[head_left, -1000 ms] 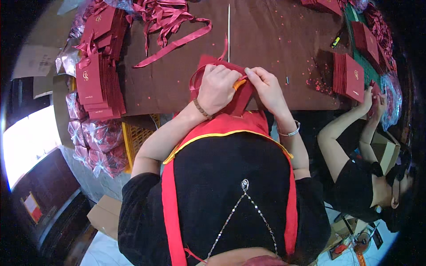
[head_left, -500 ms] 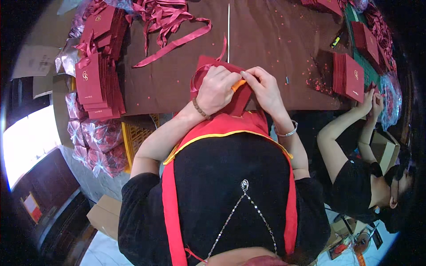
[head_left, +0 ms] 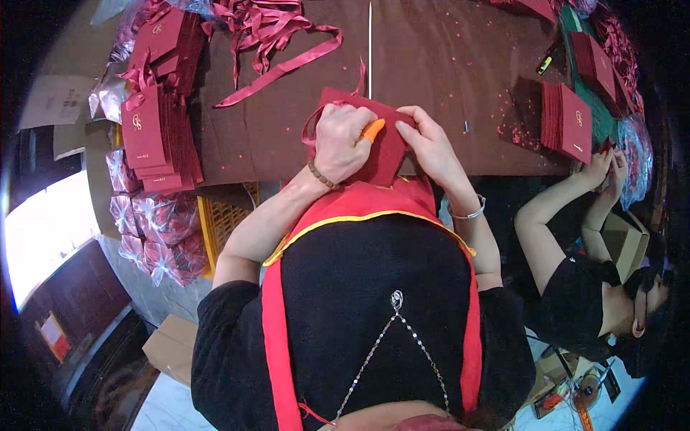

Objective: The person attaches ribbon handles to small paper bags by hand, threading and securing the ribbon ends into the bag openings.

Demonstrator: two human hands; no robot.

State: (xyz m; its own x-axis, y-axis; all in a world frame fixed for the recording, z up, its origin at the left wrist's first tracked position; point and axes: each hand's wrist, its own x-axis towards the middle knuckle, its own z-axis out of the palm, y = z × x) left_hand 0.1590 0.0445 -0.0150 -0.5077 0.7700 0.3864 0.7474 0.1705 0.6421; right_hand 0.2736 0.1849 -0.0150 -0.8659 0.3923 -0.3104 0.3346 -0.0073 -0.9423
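Brown tablecloth (head_left: 438,65) is spread over the worktable, flecked with red bits toward the right. At far left, plastic-wrapped red bundles (head_left: 167,223) are piled beside a yellow crate (head_left: 219,223); above them, gift bags (head_left: 144,129) are stacked at the table edge. Next, burgundy satin ribbons (head_left: 269,29) are heaped toward the back, one strand trailed forward. Center front, a dark red paper bag (head_left: 387,154) is held at the table edge, just above the red apron (head_left: 359,205). Its left part is gripped by the closed left hand (head_left: 342,140); an orange piece (head_left: 373,130) is seen at the thumb side, worn or held cannot be told. Its upper right edge is touched by the right hand (head_left: 429,144), fingers bent; whether it is pinched cannot be told. Farther right, another bag stack (head_left: 566,122) is set near a co-worker's hands (head_left: 606,169).
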